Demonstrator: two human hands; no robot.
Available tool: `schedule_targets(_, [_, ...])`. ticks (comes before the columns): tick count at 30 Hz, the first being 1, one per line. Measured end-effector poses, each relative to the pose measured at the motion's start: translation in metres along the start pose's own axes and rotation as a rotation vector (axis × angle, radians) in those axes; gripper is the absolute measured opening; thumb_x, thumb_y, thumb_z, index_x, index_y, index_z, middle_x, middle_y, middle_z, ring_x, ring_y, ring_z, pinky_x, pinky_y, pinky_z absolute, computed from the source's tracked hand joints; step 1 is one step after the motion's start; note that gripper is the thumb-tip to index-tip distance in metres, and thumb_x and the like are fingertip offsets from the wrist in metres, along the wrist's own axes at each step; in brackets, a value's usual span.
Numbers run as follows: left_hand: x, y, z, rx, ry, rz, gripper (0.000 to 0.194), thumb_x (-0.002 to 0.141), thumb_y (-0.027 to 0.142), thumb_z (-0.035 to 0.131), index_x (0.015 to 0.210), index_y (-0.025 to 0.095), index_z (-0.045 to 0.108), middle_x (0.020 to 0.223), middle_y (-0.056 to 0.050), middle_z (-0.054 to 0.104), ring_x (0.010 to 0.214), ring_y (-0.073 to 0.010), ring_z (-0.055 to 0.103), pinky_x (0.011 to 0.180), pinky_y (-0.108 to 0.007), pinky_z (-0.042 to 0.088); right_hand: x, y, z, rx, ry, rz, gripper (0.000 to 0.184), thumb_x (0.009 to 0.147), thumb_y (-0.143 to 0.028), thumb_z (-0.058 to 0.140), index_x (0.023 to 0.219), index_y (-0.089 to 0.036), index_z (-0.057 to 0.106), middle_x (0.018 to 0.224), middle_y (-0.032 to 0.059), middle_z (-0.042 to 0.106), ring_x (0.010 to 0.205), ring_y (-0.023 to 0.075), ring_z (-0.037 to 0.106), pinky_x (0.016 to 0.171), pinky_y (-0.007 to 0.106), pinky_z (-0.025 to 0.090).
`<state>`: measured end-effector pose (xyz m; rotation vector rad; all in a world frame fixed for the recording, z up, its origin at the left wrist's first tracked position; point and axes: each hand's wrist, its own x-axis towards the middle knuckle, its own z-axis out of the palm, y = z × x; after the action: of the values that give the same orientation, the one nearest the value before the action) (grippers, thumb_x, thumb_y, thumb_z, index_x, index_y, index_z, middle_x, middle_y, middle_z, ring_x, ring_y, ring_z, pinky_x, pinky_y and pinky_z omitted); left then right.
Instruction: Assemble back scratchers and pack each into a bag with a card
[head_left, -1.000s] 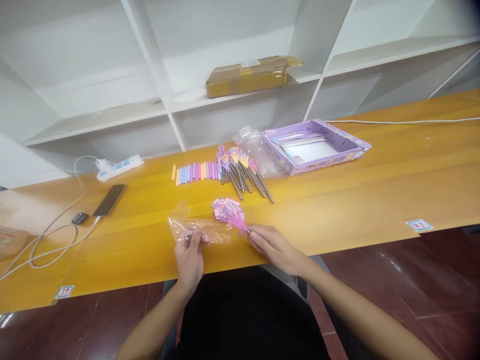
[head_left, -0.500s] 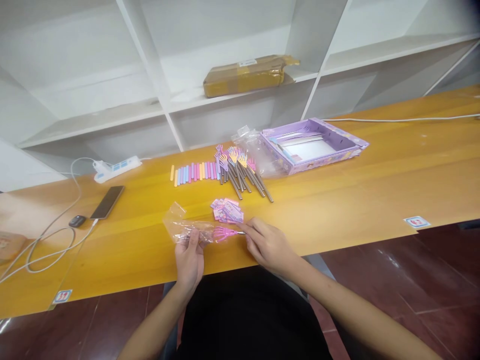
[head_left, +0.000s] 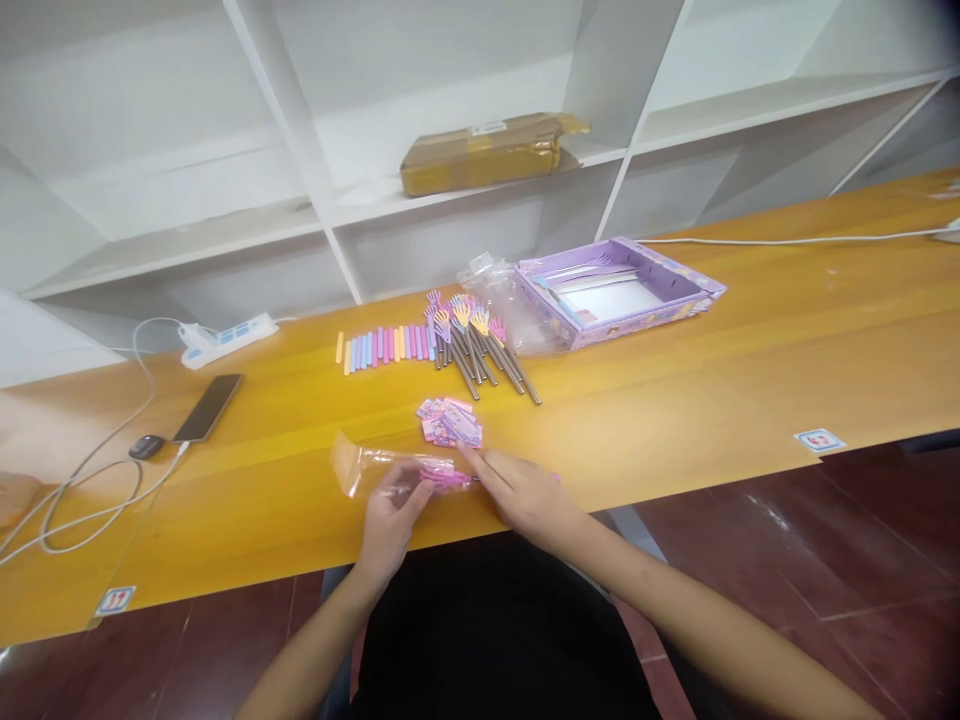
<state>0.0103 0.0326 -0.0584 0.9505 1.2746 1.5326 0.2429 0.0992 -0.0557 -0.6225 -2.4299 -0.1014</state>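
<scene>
My left hand [head_left: 394, 515] is closed on a clear plastic bag [head_left: 364, 468] near the table's front edge. A pink back scratcher [head_left: 448, 478] has its clawed head at the bag's mouth, beside my left fingertips. My right hand [head_left: 525, 495] grips the scratcher's handle, most of which is hidden beneath the fingers. Just beyond lies a small heap of pink and purple cards [head_left: 452, 422]. Farther back is a pile of back scratchers [head_left: 476, 335] with metal handles and coloured heads. A row of coloured sticks [head_left: 386, 346] lies to its left.
A purple open box [head_left: 637, 295] holding more scratchers stands at the back, with clear plastic bags [head_left: 506, 295] beside it. On the left are a phone [head_left: 208, 407], a black earbud case [head_left: 146, 446], cables and a power strip [head_left: 229, 340]. A taped carton [head_left: 480, 155] rests on the shelf.
My left hand has moved right along the bag to the scratcher's head. The head now sits in the bag's mouth, and the bag lies flatter. The view has shifted slightly.
</scene>
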Motion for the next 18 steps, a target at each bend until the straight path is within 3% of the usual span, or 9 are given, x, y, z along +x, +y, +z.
schedule_targets(3, [-0.001, 0.001, 0.000, 0.008, -0.077, -0.028, 0.034, 0.083, 0.043, 0.095, 0.101, 0.018, 0.082, 0.097, -0.006, 0.082, 0.088, -0.0221, 0.079, 0.087, -0.034, 0.066, 0.005, -0.006, 0.003, 0.047, 0.002, 0.029, 0.075, 0.111, -0.013, 0.040, 0.177, -0.005, 0.006, 0.111, 0.0186, 0.074, 0.097, 0.0316, 0.072, 0.081, 0.046, 0.065])
schedule_targets(6, [0.000, 0.009, 0.004, -0.083, 0.072, 0.036, 0.036, 0.080, 0.046, 0.097, 0.095, 0.018, 0.080, 0.088, -0.005, 0.081, 0.077, -0.0189, 0.076, 0.077, -0.031, 0.065, 0.009, -0.005, 0.003, 0.120, 0.009, 0.164, 0.064, 0.114, -0.032, 0.048, 0.168, -0.005, 0.029, 0.119, 0.0224, 0.074, 0.106, 0.0344, 0.073, 0.088, 0.049, 0.064])
schedule_targets(9, [0.004, 0.017, 0.007, -0.229, 0.243, 0.109, 0.041, 0.077, 0.050, 0.099, 0.088, 0.017, 0.079, 0.084, -0.004, 0.079, 0.074, -0.0159, 0.074, 0.071, -0.027, 0.063, 0.010, 0.003, -0.003, 0.161, -0.088, 0.309, 0.035, 0.118, -0.040, 0.044, 0.132, -0.014, 0.062, 0.110, 0.0173, 0.076, 0.096, 0.0301, 0.072, 0.084, 0.044, 0.060])
schedule_targets(11, [0.007, 0.018, 0.008, -0.272, 0.281, 0.077, 0.043, 0.074, 0.051, 0.101, 0.087, 0.016, 0.080, 0.083, -0.004, 0.079, 0.072, -0.0147, 0.074, 0.069, -0.026, 0.063, 0.010, 0.010, -0.008, 0.204, -0.188, 0.332, 0.037, 0.120, -0.041, 0.039, 0.109, -0.018, 0.065, 0.099, 0.0122, 0.076, 0.084, 0.0248, 0.069, 0.076, 0.037, 0.055])
schedule_targets(15, [0.006, 0.012, 0.004, -0.161, 0.215, -0.031, 0.047, 0.068, 0.053, 0.103, 0.086, 0.014, 0.082, 0.081, -0.007, 0.082, 0.069, -0.0182, 0.075, 0.069, -0.031, 0.064, 0.008, 0.013, -0.009, 0.276, -0.271, 0.271, 0.040, 0.121, -0.042, 0.036, 0.103, -0.019, 0.062, 0.094, 0.0079, 0.074, 0.075, 0.0198, 0.065, 0.068, 0.030, 0.045])
schedule_targets(18, [0.000, 0.007, 0.001, 0.039, 0.075, -0.096, 0.045, 0.070, 0.054, 0.101, 0.083, 0.014, 0.084, 0.078, -0.009, 0.083, 0.073, -0.0245, 0.078, 0.073, -0.036, 0.065, 0.007, 0.009, -0.007, 0.287, -0.282, 0.171, 0.040, 0.121, -0.043, 0.037, 0.101, -0.019, 0.061, 0.088, 0.0065, 0.073, 0.072, 0.0189, 0.064, 0.067, 0.030, 0.040])
